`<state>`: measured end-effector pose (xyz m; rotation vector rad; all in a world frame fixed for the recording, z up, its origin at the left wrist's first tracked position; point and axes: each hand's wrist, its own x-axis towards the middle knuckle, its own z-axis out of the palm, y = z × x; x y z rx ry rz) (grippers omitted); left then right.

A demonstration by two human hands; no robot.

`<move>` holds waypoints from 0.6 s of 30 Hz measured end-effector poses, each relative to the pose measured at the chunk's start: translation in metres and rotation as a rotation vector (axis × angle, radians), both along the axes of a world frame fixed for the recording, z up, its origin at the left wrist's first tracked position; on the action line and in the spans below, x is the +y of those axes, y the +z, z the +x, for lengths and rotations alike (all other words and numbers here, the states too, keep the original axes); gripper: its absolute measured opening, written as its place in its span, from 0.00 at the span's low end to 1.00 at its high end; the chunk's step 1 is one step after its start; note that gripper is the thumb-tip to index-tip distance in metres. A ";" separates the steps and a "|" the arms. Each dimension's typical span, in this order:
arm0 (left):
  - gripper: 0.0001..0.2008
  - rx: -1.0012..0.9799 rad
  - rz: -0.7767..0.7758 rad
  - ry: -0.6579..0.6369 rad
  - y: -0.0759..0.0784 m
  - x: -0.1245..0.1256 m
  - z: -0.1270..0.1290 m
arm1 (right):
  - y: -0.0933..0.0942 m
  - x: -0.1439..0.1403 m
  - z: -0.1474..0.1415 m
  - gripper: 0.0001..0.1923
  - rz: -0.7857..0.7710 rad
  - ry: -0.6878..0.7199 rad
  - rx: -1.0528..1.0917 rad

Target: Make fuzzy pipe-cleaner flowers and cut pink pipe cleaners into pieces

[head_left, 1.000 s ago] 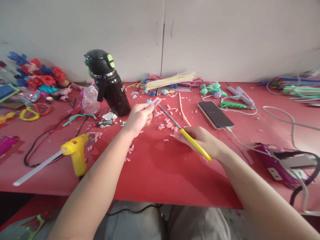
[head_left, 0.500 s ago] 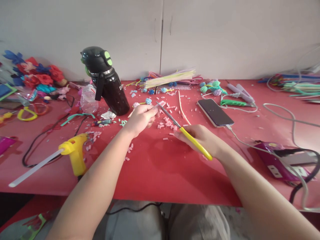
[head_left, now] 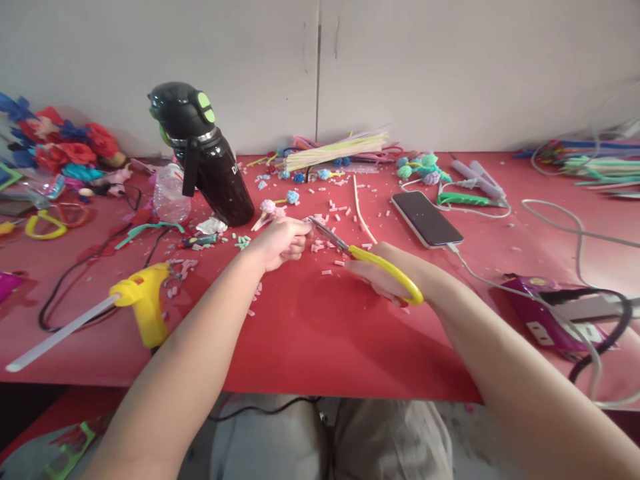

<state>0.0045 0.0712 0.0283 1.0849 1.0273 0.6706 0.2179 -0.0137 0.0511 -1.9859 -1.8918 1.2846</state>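
Yellow-handled scissors (head_left: 367, 257) sit in the right hand (head_left: 387, 273), whose fingers are closed through and around the loops; the blades point up-left toward the left hand (head_left: 280, 240). That hand, at the centre of the frame, pinches a small pink piece (head_left: 311, 220) right at the blade tips, too small to name further. Both hands hover just over the red table (head_left: 320, 333), amid scattered pink snippets (head_left: 330, 250). A yellow glue gun (head_left: 140, 300) lies at lower left, a black bottle (head_left: 205, 157) stands upper left, and a phone (head_left: 425, 219) lies right of centre.
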 end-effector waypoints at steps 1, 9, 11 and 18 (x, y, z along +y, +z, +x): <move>0.19 -0.003 -0.020 -0.006 -0.001 0.002 0.000 | 0.001 0.001 -0.001 0.30 -0.005 -0.011 0.000; 0.18 -0.038 -0.100 -0.029 0.001 0.005 0.000 | 0.003 0.000 -0.005 0.27 -0.025 -0.069 -0.002; 0.18 -0.031 -0.106 -0.028 0.002 0.005 -0.001 | 0.001 0.001 -0.005 0.26 -0.017 -0.091 0.001; 0.17 -0.001 -0.074 -0.025 0.003 0.003 -0.005 | -0.003 -0.003 -0.004 0.29 0.006 -0.120 0.077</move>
